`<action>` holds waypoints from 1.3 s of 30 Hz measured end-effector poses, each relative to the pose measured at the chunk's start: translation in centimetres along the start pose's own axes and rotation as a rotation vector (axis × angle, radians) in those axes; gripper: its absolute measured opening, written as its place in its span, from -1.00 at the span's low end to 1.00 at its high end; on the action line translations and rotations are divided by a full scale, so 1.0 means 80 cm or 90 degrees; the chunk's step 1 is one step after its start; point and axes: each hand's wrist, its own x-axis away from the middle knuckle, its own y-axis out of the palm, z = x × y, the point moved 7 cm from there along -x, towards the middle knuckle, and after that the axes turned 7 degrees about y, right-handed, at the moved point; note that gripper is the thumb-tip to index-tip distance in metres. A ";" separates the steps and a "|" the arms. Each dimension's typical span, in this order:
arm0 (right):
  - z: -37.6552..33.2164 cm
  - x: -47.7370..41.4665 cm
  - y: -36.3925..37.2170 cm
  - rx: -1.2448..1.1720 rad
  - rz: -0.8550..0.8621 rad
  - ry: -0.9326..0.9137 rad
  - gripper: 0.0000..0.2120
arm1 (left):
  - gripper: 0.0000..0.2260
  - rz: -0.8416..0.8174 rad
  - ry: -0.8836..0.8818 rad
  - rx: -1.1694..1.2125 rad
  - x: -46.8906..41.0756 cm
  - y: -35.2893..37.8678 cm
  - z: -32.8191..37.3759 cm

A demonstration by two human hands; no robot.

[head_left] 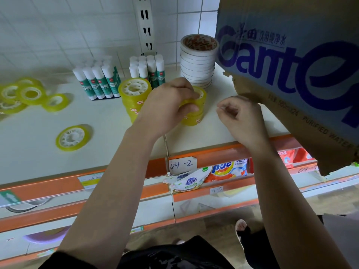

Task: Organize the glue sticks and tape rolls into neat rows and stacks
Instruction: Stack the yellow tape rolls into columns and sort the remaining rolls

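My left hand grips the top yellow tape roll of a short stack on the white shelf. A taller yellow tape stack stands just left of it. My right hand hovers to the right with fingers loosely curled and holds nothing. Behind stand two groups of glue sticks, one group at the left and one at the right, and a tall stack of white tape rolls. Loose yellow rolls lie at the far left, and a single roll lies nearer the front.
A large cardboard water carton overhangs the shelf at the right, close to my right hand. The shelf's orange front edge carries a label "04-2". Detergent bags sit on lower shelves. A tiled wall backs the shelf.
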 end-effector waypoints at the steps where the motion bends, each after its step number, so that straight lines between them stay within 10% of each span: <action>1: 0.000 0.000 0.000 -0.002 0.001 0.001 -0.91 | -0.70 0.002 -0.002 -0.012 0.000 0.000 0.001; 39: 0.001 0.000 0.000 -0.026 -0.008 0.034 -0.93 | -0.78 -0.005 -0.016 -0.032 0.000 -0.003 0.004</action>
